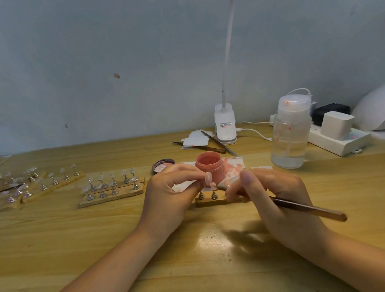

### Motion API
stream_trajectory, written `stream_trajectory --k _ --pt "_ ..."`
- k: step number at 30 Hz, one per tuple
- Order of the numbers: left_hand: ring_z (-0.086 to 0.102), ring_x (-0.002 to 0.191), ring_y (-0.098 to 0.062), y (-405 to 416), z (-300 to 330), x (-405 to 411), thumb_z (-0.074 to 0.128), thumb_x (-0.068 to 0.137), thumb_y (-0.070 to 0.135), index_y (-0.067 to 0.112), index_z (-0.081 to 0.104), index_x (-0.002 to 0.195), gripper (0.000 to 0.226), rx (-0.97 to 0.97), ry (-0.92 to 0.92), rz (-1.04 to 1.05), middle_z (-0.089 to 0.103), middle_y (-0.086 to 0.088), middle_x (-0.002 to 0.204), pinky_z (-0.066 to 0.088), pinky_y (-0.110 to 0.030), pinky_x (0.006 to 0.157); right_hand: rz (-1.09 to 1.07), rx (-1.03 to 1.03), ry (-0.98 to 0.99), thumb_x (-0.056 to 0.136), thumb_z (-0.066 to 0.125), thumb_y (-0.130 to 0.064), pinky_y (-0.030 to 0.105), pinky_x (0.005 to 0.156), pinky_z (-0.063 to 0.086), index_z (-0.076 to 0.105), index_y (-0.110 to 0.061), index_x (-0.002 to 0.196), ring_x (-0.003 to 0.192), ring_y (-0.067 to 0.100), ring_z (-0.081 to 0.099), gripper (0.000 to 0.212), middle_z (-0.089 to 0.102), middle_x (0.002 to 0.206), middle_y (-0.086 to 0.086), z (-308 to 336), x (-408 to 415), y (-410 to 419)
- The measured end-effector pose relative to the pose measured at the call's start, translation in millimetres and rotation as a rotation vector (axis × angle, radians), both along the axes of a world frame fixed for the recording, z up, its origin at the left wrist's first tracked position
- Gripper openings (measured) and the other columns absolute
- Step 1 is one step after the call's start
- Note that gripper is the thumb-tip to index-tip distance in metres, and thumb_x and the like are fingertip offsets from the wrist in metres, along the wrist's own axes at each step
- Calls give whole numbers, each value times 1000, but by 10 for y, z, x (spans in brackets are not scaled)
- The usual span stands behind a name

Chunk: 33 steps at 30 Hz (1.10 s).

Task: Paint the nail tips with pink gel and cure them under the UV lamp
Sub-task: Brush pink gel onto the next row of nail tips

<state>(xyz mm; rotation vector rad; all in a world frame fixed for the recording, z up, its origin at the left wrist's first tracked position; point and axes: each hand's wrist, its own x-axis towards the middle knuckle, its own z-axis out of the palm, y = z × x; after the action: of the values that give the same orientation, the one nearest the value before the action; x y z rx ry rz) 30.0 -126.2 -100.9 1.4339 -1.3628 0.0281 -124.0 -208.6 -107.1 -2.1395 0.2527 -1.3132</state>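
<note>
Over the wooden stand (216, 201), left hand (170, 195) pinching a nail tip (208, 177), right hand (275, 194) curled around the brush (312, 209).

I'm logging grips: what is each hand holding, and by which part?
Left hand pinches a nail tip. Right hand grips the brush around its middle.

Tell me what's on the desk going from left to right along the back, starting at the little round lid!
Round lid → open pink gel jar → white lamp base → clear pump bottle → white power strip with plugs → white UV lamp at the right edge.
</note>
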Motion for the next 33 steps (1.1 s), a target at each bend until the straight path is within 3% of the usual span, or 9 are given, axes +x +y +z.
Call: stream_trajectory --k 2,7,11,14,20,26,29,33 --pt "60 82 0 3 2 -5 72 70 2 15 72 84 19 1 11 8 68 7 81 45 -12 76 22 35 -24 94 32 -49 25 57 51 69 -16 71 64 4 63 55 67 67 -6 -6 -11 5" --pt "59 84 -2 2 13 -14 71 70 3 18 70 86 22 23 11 22 67 6 82 46 -12 76 -39 -62 26 94 35 -42 17 63 47 68 -20 82 75 0 60 41 65 80 -14 25 5 12" --pt "58 86 -4 5 21 -16 72 70 8 17 72 81 15 40 25 44 65 6 84 43 -8 75 43 56 -2 93 33 -48 20 57 49 66 -22 70 63 4 63 48 66 65 -7 2 -23 14" --pt "55 87 0 9 30 -24 73 68 12 17 72 77 10 42 33 60 61 8 85 40 -4 75 45 80 -62 93 36 -38 21 56 49 64 -23 71 64 5 63 38 66 65 -4 16 -31 18" --pt "58 82 3 -4 18 -19 75 68 10 13 68 71 8 17 -6 67 63 10 80 41 -5 73 -6 45 6 92 32 -35 16 58 47 59 -33 78 72 0 61 30 64 72 -13 46 -13 41" --pt "59 77 -5 -5 5 -4 75 70 4 6 70 74 7 29 0 67 65 4 76 46 -15 72 47 51 71 91 33 -38 12 61 44 64 -24 75 69 -2 60 38 64 70 -13 28 -19 51" --pt "58 76 -6 -4 7 -9 75 71 5 9 68 73 8 30 12 67 65 4 76 46 -16 71 47 55 13 92 33 -35 16 60 47 67 -16 74 69 3 62 43 66 70 -7 28 -19 42" --pt "58 77 -6 6 8 -5 74 70 2 17 67 73 17 28 3 61 63 6 76 46 -15 71 0 15 73 92 34 -36 18 62 47 67 -20 80 76 1 60 39 65 78 -14 42 -12 40"
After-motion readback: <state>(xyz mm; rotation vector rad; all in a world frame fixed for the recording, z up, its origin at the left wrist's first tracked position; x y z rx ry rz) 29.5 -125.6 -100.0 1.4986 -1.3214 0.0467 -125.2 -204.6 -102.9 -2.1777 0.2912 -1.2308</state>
